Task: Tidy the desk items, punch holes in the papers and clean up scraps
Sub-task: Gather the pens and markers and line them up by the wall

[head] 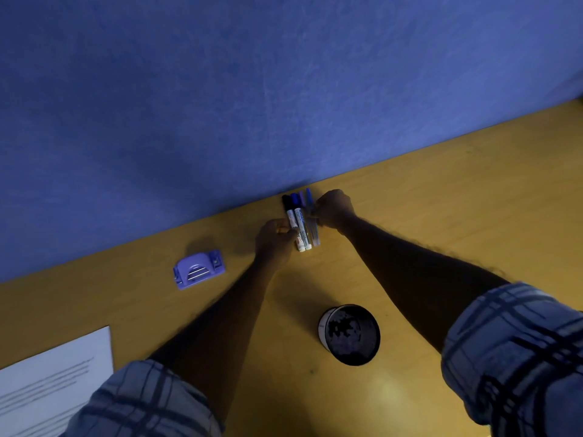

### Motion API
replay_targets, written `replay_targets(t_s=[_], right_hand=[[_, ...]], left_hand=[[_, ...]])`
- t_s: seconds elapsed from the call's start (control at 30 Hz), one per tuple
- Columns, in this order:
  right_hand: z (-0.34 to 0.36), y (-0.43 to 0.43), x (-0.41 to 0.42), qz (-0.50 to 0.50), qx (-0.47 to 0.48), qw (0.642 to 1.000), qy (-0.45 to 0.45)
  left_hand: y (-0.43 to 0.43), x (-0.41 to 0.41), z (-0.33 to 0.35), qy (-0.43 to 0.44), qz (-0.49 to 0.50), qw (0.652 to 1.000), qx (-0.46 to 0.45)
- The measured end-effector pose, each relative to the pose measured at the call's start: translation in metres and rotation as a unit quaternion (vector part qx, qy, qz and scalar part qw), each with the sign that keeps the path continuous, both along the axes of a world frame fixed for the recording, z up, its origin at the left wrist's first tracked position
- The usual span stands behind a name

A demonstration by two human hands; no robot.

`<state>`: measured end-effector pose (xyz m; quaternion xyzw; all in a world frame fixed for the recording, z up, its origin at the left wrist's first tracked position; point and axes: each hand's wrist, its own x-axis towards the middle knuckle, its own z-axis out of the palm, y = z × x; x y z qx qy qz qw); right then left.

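left hand (277, 236) and right hand (334, 208) pinch markers (301, 227) on worktop (441, 190); light, stiff, smooth, roll-prone, so grip mid-barrel as bundle

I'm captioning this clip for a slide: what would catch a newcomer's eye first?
Both hands meet at the desk's far edge: the left hand and right hand flank a row of markers and pens lying against the blue wall. A purple hole punch sits left, a dark round cup nearer the person.
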<state>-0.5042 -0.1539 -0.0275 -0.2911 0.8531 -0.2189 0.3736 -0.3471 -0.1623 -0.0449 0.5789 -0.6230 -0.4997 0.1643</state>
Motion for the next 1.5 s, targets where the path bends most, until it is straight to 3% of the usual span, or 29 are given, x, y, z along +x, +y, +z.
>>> replay_targets(t_s=[0.43, 0.8, 1.0, 1.2, 1.5], right_hand=[[0.002, 0.014, 0.000, 0.016, -0.007, 1.000, -0.001], [0.039, 0.039, 0.031, 0.117, -0.023, 0.989, 0.089], [0.065, 0.061, 0.073, 0.220, -0.021, 0.962, 0.159], [0.064, 0.093, 0.116, 0.181, -0.086, 0.976, 0.090], [0.044, 0.148, 0.175, 0.184, -0.053, 0.978, 0.081]], left_hand=[[0.002, 0.007, 0.004, -0.020, -0.030, 0.999, -0.019], [0.023, 0.070, 0.024, -0.022, -0.031, 0.996, -0.086], [0.045, 0.121, 0.039, -0.023, -0.043, 0.992, -0.119], [0.070, 0.180, 0.052, -0.045, 0.005, 0.989, -0.143], [0.111, 0.273, 0.040, -0.063, 0.061, 0.991, -0.099]])
